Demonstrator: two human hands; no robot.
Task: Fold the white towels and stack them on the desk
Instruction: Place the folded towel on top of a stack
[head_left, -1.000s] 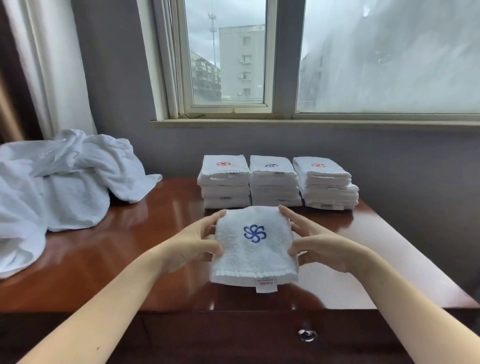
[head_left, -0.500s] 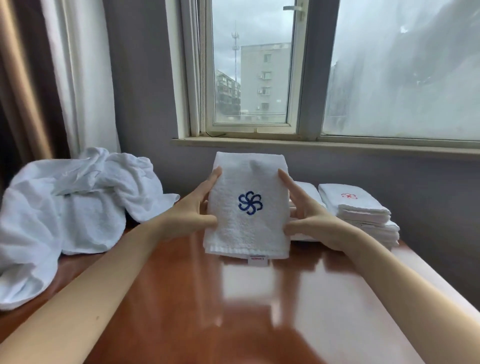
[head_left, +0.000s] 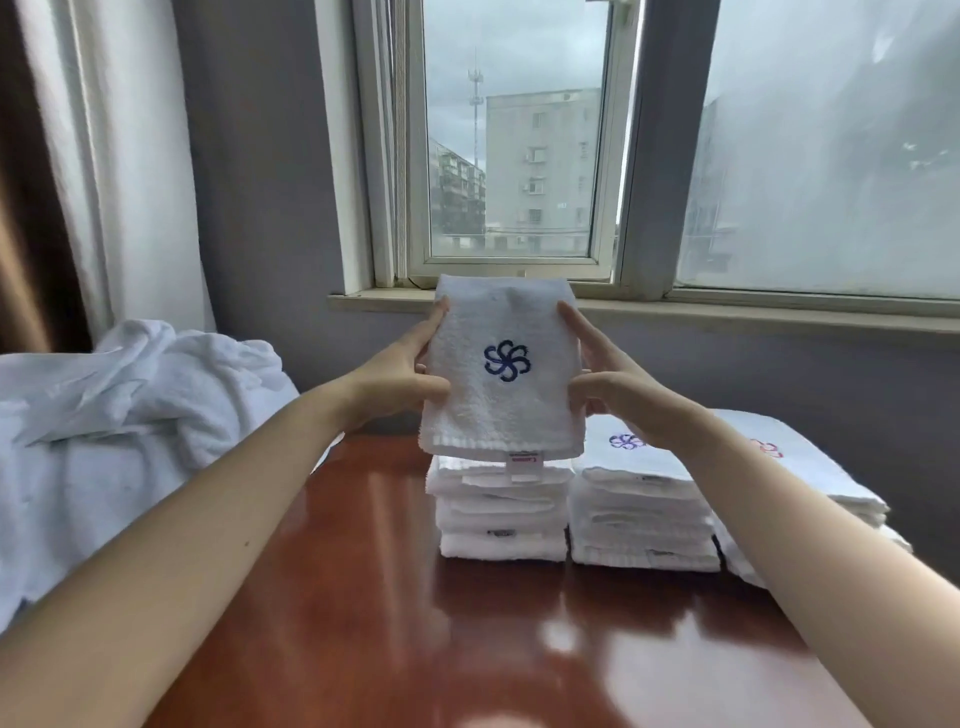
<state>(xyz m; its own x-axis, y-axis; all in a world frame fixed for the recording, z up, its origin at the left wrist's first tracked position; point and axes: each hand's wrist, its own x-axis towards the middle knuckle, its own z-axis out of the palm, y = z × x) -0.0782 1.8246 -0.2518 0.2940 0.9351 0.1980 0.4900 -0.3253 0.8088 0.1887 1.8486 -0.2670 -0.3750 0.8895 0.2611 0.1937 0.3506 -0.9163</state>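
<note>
Folded towel (head_left: 501, 400): pinched at both side edges by left hand (head_left: 397, 382) and right hand (head_left: 626, 397), over the leftmost stack (head_left: 501, 519). Glossy desk (head_left: 363, 597) stands below the window (head_left: 514, 156); unfolded heap (head_left: 130, 415) lies at its left edge.

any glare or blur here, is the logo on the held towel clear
Head view: window daylight leaves bright streaks and a white glare patch on the glossy desk; the blue logo on the held towel is sharp; the bottom corners look soft and stretched by the wide lens; the right window pane is hazy.
</note>
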